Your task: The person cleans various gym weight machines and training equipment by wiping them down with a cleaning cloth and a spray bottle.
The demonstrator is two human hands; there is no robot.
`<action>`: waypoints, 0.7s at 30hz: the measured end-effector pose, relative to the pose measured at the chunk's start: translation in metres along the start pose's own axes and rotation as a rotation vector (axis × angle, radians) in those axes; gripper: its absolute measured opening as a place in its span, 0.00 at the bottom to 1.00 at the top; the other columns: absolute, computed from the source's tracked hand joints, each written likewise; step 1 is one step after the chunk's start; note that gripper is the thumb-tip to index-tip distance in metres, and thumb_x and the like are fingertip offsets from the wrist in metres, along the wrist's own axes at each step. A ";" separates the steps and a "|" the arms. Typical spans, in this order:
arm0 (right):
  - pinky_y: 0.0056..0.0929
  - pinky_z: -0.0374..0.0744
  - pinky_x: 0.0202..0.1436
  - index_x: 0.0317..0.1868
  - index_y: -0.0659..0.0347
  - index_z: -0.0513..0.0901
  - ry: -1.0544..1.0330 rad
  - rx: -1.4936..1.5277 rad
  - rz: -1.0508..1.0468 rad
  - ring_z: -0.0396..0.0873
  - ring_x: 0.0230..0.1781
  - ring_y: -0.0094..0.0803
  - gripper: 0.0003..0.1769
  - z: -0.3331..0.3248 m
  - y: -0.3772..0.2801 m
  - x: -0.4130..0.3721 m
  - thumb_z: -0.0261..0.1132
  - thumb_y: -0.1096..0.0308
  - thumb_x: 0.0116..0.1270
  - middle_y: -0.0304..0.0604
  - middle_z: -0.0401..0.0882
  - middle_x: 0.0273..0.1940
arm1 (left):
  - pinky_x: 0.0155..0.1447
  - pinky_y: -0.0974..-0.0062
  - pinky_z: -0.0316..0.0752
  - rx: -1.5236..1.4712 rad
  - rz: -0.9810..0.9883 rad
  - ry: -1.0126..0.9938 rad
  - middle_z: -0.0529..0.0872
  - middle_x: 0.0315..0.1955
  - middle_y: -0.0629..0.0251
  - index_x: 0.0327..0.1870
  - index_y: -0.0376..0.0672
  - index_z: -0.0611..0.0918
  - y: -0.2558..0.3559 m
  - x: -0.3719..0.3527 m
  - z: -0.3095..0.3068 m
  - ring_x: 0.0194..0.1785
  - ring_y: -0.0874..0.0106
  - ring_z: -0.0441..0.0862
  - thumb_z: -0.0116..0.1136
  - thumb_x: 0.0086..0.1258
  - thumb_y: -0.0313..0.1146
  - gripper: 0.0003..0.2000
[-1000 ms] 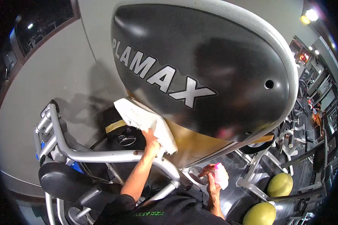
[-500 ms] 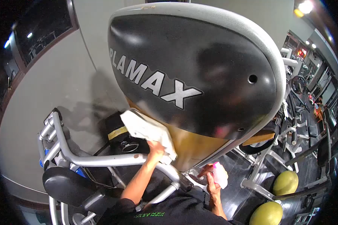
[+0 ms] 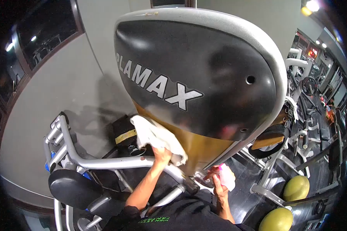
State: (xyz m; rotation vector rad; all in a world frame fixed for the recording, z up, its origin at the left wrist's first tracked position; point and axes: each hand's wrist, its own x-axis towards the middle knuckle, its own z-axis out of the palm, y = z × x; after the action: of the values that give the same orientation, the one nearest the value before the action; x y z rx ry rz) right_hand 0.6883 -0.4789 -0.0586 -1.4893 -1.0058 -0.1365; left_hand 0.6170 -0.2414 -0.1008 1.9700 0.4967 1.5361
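Observation:
My left hand (image 3: 162, 154) is closed on a white cloth (image 3: 158, 134), which hangs bunched against the left side of the machine's gold-brown lower panel (image 3: 202, 149). Above the cloth bulges the large black cover (image 3: 196, 57) with silver lettering. Lower right, my right hand (image 3: 219, 188) is wrapped round a white bottle (image 3: 228, 179) with a pink top; part of the bottle is hidden by the fingers. A silver tubular bar (image 3: 112, 163) of the machine passes just below my left hand.
A black padded seat (image 3: 71, 186) stands at lower left. Two yellow-green exercise balls, one nearer (image 3: 275, 220) and one farther (image 3: 297, 188), are at lower right among metal frames (image 3: 273, 192). A grey wall (image 3: 61, 88) rises on the left.
The cloth has shifted a little and folded differently against the panel, with my left hand still on it. My right hand keeps the bottle. The whole view has moved slightly.

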 end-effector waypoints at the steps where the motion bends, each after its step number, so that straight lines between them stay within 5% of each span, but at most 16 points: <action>1: 0.30 0.76 0.37 0.39 0.71 0.80 -0.006 0.009 -0.003 0.80 0.29 0.36 0.16 0.000 0.002 0.001 0.61 0.63 0.61 0.48 0.83 0.28 | 0.50 0.68 0.71 -0.289 -0.296 0.078 0.77 0.38 0.60 0.44 0.38 0.76 0.008 0.009 -0.001 0.43 0.67 0.75 0.61 0.62 0.38 0.15; 2: 0.30 0.77 0.37 0.39 0.71 0.79 -0.021 0.051 0.028 0.81 0.29 0.36 0.18 0.000 0.005 0.002 0.61 0.61 0.62 0.48 0.83 0.28 | 0.48 0.73 0.71 -0.480 -0.470 0.269 0.77 0.38 0.66 0.44 0.37 0.75 0.009 0.021 -0.002 0.42 0.73 0.74 0.56 0.65 0.40 0.15; 4: 0.30 0.77 0.38 0.40 0.72 0.78 -0.048 0.108 0.050 0.81 0.28 0.35 0.19 0.002 0.006 0.008 0.61 0.60 0.63 0.48 0.83 0.28 | 0.48 0.76 0.71 -0.286 -0.539 -0.030 0.76 0.40 0.65 0.46 0.35 0.73 -0.067 0.008 -0.029 0.43 0.76 0.73 0.53 0.68 0.41 0.17; 5: 0.30 0.77 0.40 0.39 0.70 0.79 -0.033 0.123 0.003 0.81 0.29 0.36 0.14 0.004 0.004 0.014 0.61 0.65 0.61 0.45 0.84 0.27 | 0.48 0.72 0.71 -0.150 -0.334 -0.097 0.76 0.37 0.64 0.42 0.35 0.74 -0.075 0.005 -0.035 0.42 0.75 0.73 0.50 0.69 0.39 0.14; 6: 0.31 0.77 0.42 0.37 0.69 0.80 -0.014 0.137 -0.041 0.82 0.29 0.37 0.10 0.005 0.003 0.018 0.62 0.71 0.59 0.43 0.85 0.26 | 0.48 0.72 0.71 -0.140 -0.328 -0.090 0.76 0.37 0.64 0.42 0.35 0.74 -0.060 0.005 -0.030 0.42 0.75 0.73 0.50 0.69 0.39 0.14; 8: 0.31 0.77 0.43 0.38 0.69 0.80 -0.031 0.192 -0.021 0.82 0.29 0.36 0.10 0.008 0.008 0.018 0.61 0.70 0.60 0.42 0.85 0.25 | 0.47 0.67 0.71 -0.283 -0.516 0.163 0.75 0.34 0.64 0.38 0.35 0.74 -0.025 -0.007 -0.004 0.41 0.71 0.73 0.53 0.66 0.36 0.11; 10: 0.30 0.77 0.44 0.38 0.69 0.80 -0.063 0.235 0.001 0.82 0.29 0.36 0.10 0.006 0.014 0.018 0.61 0.70 0.61 0.42 0.84 0.24 | 0.47 0.63 0.70 0.226 0.005 0.089 0.76 0.33 0.65 0.39 0.35 0.74 -0.028 -0.033 0.014 0.39 0.66 0.73 0.55 0.64 0.33 0.10; 11: 0.30 0.77 0.43 0.38 0.69 0.80 -0.085 0.268 -0.021 0.82 0.30 0.36 0.10 0.003 0.016 0.019 0.61 0.70 0.61 0.42 0.84 0.24 | 0.48 0.66 0.71 -0.059 -0.222 -0.102 0.76 0.34 0.64 0.41 0.34 0.73 -0.083 -0.068 0.021 0.39 0.67 0.74 0.57 0.63 0.31 0.11; 12: 0.30 0.77 0.43 0.38 0.69 0.80 -0.107 0.302 -0.044 0.83 0.30 0.35 0.10 0.002 0.019 0.020 0.62 0.69 0.61 0.43 0.85 0.24 | 0.46 0.69 0.72 -0.429 -0.548 0.087 0.76 0.31 0.66 0.40 0.36 0.74 0.018 -0.019 0.008 0.38 0.69 0.75 0.57 0.66 0.33 0.10; 14: 0.29 0.77 0.41 0.38 0.69 0.79 -0.093 0.372 -0.002 0.82 0.29 0.34 0.10 -0.002 0.021 0.018 0.62 0.69 0.62 0.44 0.85 0.25 | 0.45 0.71 0.73 -0.698 -0.777 0.086 0.77 0.32 0.67 0.39 0.37 0.74 0.024 -0.016 -0.009 0.40 0.73 0.76 0.57 0.68 0.37 0.12; 15: 0.30 0.77 0.41 0.39 0.69 0.79 -0.102 0.371 -0.004 0.83 0.28 0.34 0.10 -0.006 0.021 0.021 0.62 0.69 0.62 0.46 0.85 0.26 | 0.48 0.70 0.73 -0.594 -0.784 0.049 0.78 0.38 0.65 0.43 0.36 0.75 0.034 -0.017 -0.019 0.43 0.72 0.76 0.55 0.70 0.39 0.13; 16: 0.30 0.77 0.40 0.39 0.70 0.79 -0.113 0.370 -0.008 0.83 0.28 0.34 0.11 -0.011 0.022 0.024 0.62 0.69 0.63 0.47 0.85 0.27 | 0.53 0.69 0.72 -0.444 -0.441 -0.003 0.78 0.44 0.62 0.49 0.35 0.75 -0.006 -0.044 -0.023 0.47 0.71 0.75 0.52 0.72 0.38 0.15; 20: 0.35 0.78 0.38 0.40 0.74 0.77 -0.179 0.533 -0.024 0.82 0.24 0.39 0.11 -0.033 0.044 0.031 0.62 0.71 0.63 0.54 0.81 0.28 | 0.62 0.70 0.67 -0.530 -0.578 -0.108 0.73 0.55 0.59 0.61 0.35 0.69 0.029 -0.026 -0.055 0.58 0.71 0.70 0.47 0.75 0.42 0.22; 21: 0.35 0.78 0.38 0.40 0.73 0.77 -0.233 0.538 0.055 0.82 0.23 0.39 0.11 -0.043 0.044 0.035 0.61 0.71 0.63 0.55 0.81 0.28 | 0.46 0.70 0.79 -0.269 -0.393 0.046 0.79 0.44 0.62 0.59 0.38 0.70 0.050 -0.017 -0.047 0.45 0.69 0.79 0.44 0.75 0.50 0.24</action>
State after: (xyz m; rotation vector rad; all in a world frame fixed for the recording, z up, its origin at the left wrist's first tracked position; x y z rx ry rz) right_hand 0.7579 -0.4914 -0.0607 -1.0488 -1.0798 0.3329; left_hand 0.5643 -0.2794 -0.0730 1.5297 0.6195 1.3230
